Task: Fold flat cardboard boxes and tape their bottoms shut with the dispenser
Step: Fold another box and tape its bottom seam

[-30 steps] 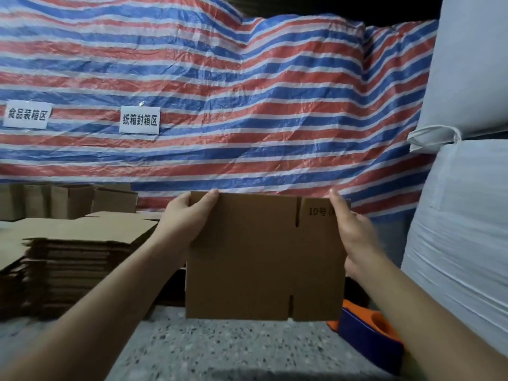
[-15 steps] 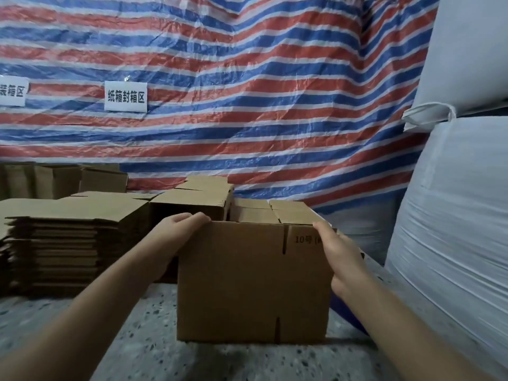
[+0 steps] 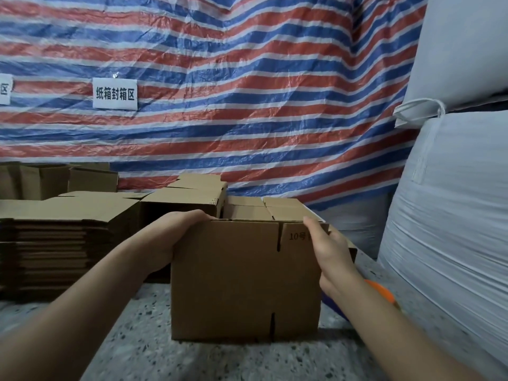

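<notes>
The cardboard box (image 3: 244, 279) is standing on the speckled bench (image 3: 132, 353), with open room at 6 o'clock. The left hand (image 3: 170, 240) is gripping its top left corner. The right hand (image 3: 330, 251) is lying flat against its right edge, near the stack of flat boxes (image 3: 55, 243) at 9 o'clock.

Left hand (image 3: 176, 237) curls fingers over something's upper edge; right hand (image 3: 331, 251) lies flat, fingers straight.
</notes>
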`<state>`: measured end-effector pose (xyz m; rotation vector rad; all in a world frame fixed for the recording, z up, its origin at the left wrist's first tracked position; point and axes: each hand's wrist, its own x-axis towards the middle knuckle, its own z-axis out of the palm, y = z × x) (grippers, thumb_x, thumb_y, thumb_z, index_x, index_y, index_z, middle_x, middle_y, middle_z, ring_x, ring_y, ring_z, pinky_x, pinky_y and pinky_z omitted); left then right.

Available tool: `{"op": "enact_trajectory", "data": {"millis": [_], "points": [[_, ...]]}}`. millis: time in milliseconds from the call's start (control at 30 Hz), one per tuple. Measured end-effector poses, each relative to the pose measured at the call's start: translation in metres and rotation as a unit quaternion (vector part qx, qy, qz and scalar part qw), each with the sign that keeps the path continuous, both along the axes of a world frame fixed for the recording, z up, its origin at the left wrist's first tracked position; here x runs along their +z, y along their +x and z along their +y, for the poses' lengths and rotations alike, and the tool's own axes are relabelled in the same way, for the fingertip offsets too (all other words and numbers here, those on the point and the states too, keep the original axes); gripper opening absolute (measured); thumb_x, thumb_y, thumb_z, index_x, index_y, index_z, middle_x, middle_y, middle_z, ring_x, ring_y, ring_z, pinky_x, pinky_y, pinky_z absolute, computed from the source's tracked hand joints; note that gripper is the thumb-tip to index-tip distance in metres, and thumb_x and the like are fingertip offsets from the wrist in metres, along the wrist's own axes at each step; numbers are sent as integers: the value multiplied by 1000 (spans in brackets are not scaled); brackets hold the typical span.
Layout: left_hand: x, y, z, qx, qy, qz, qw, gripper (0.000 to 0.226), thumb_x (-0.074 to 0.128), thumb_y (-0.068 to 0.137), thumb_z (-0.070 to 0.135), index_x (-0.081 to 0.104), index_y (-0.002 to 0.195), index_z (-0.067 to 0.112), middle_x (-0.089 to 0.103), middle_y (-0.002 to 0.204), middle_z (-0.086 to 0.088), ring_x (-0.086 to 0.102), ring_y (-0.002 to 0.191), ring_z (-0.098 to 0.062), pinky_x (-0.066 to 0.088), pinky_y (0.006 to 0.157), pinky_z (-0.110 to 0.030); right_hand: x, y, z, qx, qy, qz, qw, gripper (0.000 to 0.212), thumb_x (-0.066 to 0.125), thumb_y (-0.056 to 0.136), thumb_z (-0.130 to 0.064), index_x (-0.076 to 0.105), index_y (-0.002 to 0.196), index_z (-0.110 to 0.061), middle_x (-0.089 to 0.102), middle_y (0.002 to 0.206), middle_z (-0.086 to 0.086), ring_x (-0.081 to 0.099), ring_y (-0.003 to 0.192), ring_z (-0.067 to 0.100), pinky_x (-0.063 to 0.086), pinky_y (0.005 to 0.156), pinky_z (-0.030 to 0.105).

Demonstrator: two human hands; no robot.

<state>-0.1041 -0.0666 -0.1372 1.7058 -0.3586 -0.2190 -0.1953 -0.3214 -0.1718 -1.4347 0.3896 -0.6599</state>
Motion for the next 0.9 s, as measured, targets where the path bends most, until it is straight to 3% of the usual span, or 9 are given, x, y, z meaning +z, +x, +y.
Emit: {"op": "enact_trajectory", "data": {"millis": [133,300,400,467,567,667,733,800,900], "points": [[-2,-6,-1,25,9,-7,1000,37,68,85,37,73,109,8,75,99,-12,73,93,-29,57,62,-31,-2,1,0,-5,0,-4,1000,39,63,92,-54,70,99,-16,78,86,9,75,83,26,57,70,38],[2,-18,-3,28,4,7,1000,26,69,85,37,80,91,14,76,89,-13,73,82,-26,57,71,-35,-3,2,2,-1,-15,-9,1000,39,60,94,-53,69,99,-15,77,89,10,73,83,24,53,63,32],[6,-26,-7,61,-5,20,998,23,71,84,35,78,87,13,76,84,-13,72,80,-26,56,69,-35,0,2,0,18,-33,-10,999,46,57,96,-50,69,105,-7,75,95,17,73,88,29,59,78,43],[7,-32,-15,98,-22,26,995,20,68,87,34,77,89,16,75,86,-12,70,87,-28,56,78,-41,4,1,-1,51,-44,-19,998,50,54,97,-51,70,107,-4,73,99,21,72,95,34,56,90,50],[8,-40,-31,131,-57,35,989,19,54,96,31,70,98,22,71,95,-12,65,94,-28,52,92,-47,11,2,-5,153,-45,-27,987,45,51,91,-55,76,85,-18,73,82,12,72,79,24,58,73,38],[5,-45,-42,148,-106,30,983,28,43,100,29,62,120,21,66,106,-12,62,102,-29,50,96,-49,10,3,-14,272,33,-31,961,43,49,93,-47,74,68,-23,66,67,1,66,61,12,56,60,27],[-1,-50,-46,139,-126,39,981,34,38,102,29,55,131,24,64,113,-13,61,106,-30,49,98,-50,3,4,-21,295,44,-37,954,35,56,86,-50,72,79,-20,66,69,1,66,63,12,56,61,27],[-5,-59,-51,106,-126,62,984,34,36,104,30,54,131,21,65,114,-16,61,106,-30,49,97,-48,-5,2,-26,287,34,-48,956,42,68,76,-53,66,95,-16,69,74,5,67,66,15,56,61,29],[-8,-66,-52,66,-142,56,986,36,35,105,29,60,127,17,68,118,-18,64,101,-24,52,90,-42,-11,2,-29,280,32,-53,958,49,70,67,-61,76,90,-18,72,79,8,71,70,18,57,61,30]]}}
